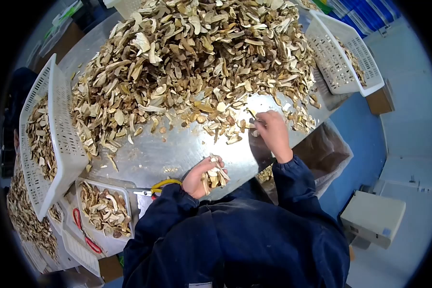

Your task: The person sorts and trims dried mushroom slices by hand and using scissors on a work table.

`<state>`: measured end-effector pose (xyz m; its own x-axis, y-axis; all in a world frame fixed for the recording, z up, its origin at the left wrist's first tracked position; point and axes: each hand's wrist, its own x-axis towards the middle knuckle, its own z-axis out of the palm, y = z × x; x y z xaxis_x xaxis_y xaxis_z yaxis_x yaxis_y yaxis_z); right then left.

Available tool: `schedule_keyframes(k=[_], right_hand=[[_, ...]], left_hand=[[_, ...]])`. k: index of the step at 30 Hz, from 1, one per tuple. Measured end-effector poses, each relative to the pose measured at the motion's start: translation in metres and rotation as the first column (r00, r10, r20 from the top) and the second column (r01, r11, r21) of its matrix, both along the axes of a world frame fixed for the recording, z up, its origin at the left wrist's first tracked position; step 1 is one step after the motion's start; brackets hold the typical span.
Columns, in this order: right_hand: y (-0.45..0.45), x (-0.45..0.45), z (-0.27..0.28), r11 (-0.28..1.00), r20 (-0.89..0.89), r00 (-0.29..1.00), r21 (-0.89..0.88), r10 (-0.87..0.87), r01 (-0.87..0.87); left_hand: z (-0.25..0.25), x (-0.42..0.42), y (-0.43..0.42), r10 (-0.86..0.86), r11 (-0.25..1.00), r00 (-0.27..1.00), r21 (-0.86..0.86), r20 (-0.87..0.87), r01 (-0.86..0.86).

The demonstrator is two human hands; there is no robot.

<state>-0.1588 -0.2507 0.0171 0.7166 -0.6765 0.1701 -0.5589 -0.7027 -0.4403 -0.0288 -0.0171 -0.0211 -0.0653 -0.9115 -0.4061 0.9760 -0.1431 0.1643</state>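
My left hand (pixel 199 178) is curled around several pale dried slices (pixel 216 176), held low over the metal table (pixel 177 150) near its front edge. Farther right, my right hand (pixel 272 132) reaches down to the table with thumb and fingers pinched together at a few slices beside the loose ones. A large pile of dried brown and cream slices (pixel 192 62) covers the back of the table, and its scattered front edge lies between my two hands.
White baskets with slices stand at the left (pixel 68 139) and right (pixel 338 57). A tray of slices (pixel 105 206), yellow-handled scissors (pixel 165 183) and red-handled scissors (pixel 84 230) lie at the lower left. A lined box (pixel 329 156) stands below the right edge.
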Motion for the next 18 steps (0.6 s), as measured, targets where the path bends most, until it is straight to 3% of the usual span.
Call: schedule_keyframes(k=[2,6,7,9,13,14,15,17,18], right_hand=[[0.008,0.005,0.0,0.99,-0.074,0.991,-0.08,0.109,-0.115],[0.015,0.009,-0.019,0.989,-0.06,0.994,-0.106,0.092,-0.098],[0.016,0.008,-0.015,0.989,-0.005,0.998,0.139,0.06,-0.059],[0.02,0.004,-0.005,0.804,0.07,0.996,0.594,-0.047,-0.004],[0.042,0.003,0.023,0.48,0.125,0.991,0.873,-0.043,-0.09],[0.05,0.002,0.02,0.386,0.24,0.97,0.893,0.029,-0.232],[0.06,0.004,0.029,0.442,0.247,0.969,0.866,0.033,-0.236],[0.05,0.009,0.031,0.758,0.174,0.984,0.638,0.031,-0.136],[0.036,0.01,0.013,0.79,0.207,0.974,0.611,-0.091,-0.056]], left_hand=[[0.0,0.002,0.002,0.009,1.0,1.0,-0.026,-0.001,-0.009],[-0.007,0.004,0.001,0.038,0.999,0.999,-0.032,0.027,-0.037],[-0.007,0.005,0.0,0.045,0.999,0.998,-0.025,0.038,-0.044],[-0.005,0.006,-0.002,0.053,0.999,0.997,-0.011,0.061,-0.053],[-0.013,0.004,-0.004,0.092,0.996,0.99,-0.01,0.108,-0.091],[-0.013,0.003,-0.004,0.12,0.991,0.988,-0.065,0.093,-0.114],[-0.011,0.003,-0.004,0.126,0.99,0.987,-0.073,0.098,-0.119],[-0.005,0.002,-0.004,0.131,0.989,0.986,-0.089,0.105,-0.122],[-0.006,0.002,-0.003,0.116,0.987,0.981,-0.126,0.155,-0.096]])
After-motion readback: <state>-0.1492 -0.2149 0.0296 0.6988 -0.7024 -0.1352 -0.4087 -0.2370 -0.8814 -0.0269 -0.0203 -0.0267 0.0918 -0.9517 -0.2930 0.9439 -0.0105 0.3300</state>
